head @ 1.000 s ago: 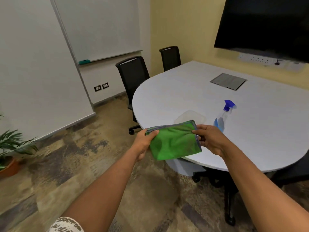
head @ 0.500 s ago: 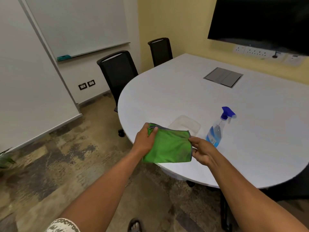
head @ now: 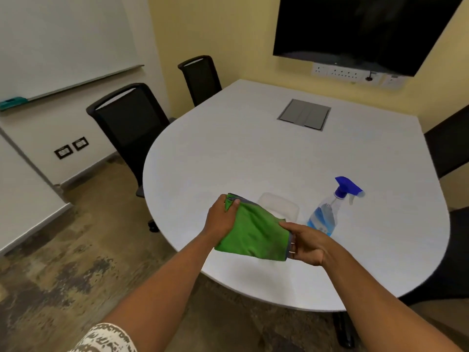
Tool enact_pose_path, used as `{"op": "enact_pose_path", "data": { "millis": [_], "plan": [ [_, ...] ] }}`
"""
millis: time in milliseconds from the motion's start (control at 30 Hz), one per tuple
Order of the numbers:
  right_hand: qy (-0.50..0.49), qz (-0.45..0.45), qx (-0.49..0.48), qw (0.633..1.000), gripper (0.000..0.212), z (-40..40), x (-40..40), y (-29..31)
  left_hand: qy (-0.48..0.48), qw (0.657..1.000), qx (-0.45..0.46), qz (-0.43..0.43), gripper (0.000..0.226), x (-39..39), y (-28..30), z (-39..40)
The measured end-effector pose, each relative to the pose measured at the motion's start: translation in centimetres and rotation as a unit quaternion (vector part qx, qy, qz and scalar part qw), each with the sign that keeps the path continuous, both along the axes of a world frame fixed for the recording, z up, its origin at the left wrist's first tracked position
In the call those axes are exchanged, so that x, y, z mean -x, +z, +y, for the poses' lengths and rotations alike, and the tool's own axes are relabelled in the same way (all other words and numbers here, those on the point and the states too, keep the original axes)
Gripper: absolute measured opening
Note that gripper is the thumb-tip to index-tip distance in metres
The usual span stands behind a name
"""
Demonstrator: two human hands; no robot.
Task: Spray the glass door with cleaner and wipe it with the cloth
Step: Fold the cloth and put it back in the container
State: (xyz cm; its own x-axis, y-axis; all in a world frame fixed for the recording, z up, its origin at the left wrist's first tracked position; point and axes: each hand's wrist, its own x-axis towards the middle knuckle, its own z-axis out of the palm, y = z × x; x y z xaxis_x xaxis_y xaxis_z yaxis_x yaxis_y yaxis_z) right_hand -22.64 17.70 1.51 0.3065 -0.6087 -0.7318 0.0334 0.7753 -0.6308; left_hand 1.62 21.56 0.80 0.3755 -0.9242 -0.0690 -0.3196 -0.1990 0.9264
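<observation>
A: Left side, what was logged?
B: One whiteboard [head: 63, 41] on the wall, one teal eraser [head: 11, 102] on its ledge, two dark wall outlets [head: 71, 147] lower down. Two black chairs [head: 132, 123] stood at the left edge of the white surface [head: 253, 158].

A: And the hands?
B: Two, both clamped on one green cloth [head: 251, 232]. The left hand [head: 222, 219] pinched its upper left corner, thumb on top. The right hand [head: 305, 243] gripped its right edge, fingers curled under. The cloth was held low over the near edge of the surface; whether it touched, I couldn't tell.

A: Further right?
B: One clear plastic container [head: 279, 205] just behind the cloth. One spray bottle [head: 330, 209], blue trigger, blue liquid, stood upright on the surface just beyond the right hand, untouched. One grey cable hatch [head: 304, 114] farther back, one dark screen [head: 368, 29] on the wall above.
</observation>
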Motion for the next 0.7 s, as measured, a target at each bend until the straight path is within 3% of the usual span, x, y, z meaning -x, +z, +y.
{"op": "enact_pose_path", "data": {
  "millis": [133,233,467,533,700],
  "plan": [
    [-0.100,-0.012,0.088,0.991,0.021,-1.7,-0.7,0.6,-0.027,1.000,-0.003,0.011,0.029,-0.4,-0.4,-2.8],
    [-0.121,0.010,0.118,0.986,0.007,-3.4,-1.0,1.4,-0.047,0.999,-0.010,-0.010,0.028,0.5,-0.7,-4.7],
    [-0.080,0.017,0.162,0.983,0.010,-7.6,-3.5,2.6,-0.060,0.996,-0.037,-0.063,0.029,3.3,0.1,-9.5],
    [-0.057,0.001,0.174,0.983,0.007,-8.5,-4.2,2.8,-0.075,0.996,-0.045,-0.033,0.033,4.1,0.7,-10.5],
    [-0.042,-0.064,0.157,0.985,0.025,-10.5,-5.0,2.7,-0.170,0.975,-0.099,0.107,0.059,5.0,2.2,-12.3]
  ]
}}
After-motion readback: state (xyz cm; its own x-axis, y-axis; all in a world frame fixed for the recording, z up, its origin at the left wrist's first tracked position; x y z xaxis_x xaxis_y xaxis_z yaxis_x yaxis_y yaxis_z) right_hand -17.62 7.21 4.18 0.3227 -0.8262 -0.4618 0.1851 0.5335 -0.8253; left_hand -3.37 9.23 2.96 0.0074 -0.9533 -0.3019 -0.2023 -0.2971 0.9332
